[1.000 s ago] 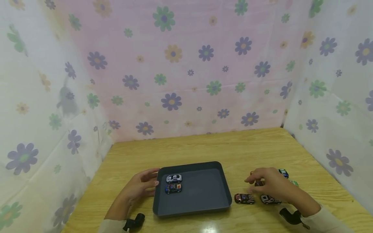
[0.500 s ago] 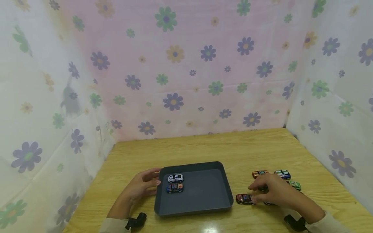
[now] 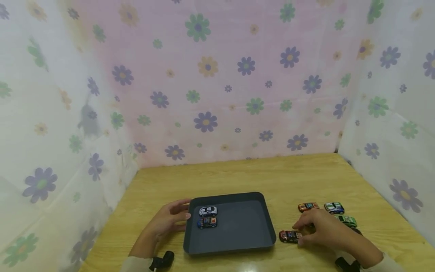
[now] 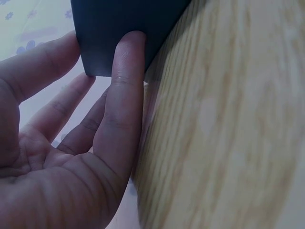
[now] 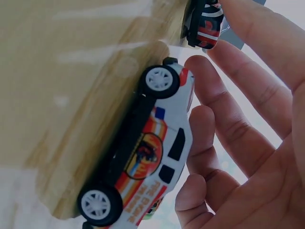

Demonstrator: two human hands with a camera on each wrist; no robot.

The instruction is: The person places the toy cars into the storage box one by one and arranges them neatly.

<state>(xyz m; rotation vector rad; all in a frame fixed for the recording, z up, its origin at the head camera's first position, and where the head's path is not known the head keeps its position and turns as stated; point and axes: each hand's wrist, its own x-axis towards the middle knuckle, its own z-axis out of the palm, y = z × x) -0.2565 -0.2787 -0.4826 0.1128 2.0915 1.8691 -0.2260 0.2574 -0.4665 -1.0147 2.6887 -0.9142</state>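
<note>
My left hand (image 3: 170, 219) rests its fingertips along the left side of a dark grey tray (image 3: 241, 226). In the left wrist view the thumb lies nearly straight against the tray's outer wall (image 4: 100, 47). Two toy cars sit inside: a white one (image 3: 208, 211) and, in front of it, a dark blue one (image 3: 207, 222). Right of the tray, my right hand (image 3: 323, 232) pinches the rear end of a red and black toy car (image 3: 287, 237) between thumb and index finger. Under the curled other fingers stands a white toy car (image 5: 147, 143), hidden by the hand in the head view.
Beyond the right hand stand an orange toy car (image 3: 308, 206), a white, blue and green one (image 3: 334, 207) and a green one (image 3: 346, 221). Flowered cloth (image 3: 231, 113) walls the wooden table (image 3: 231, 177) at the back and both sides.
My right hand has come down and toward me onto the red and black car's rear, uncovering the orange and the white-blue-green cars. My left hand keeps its place at the tray.
</note>
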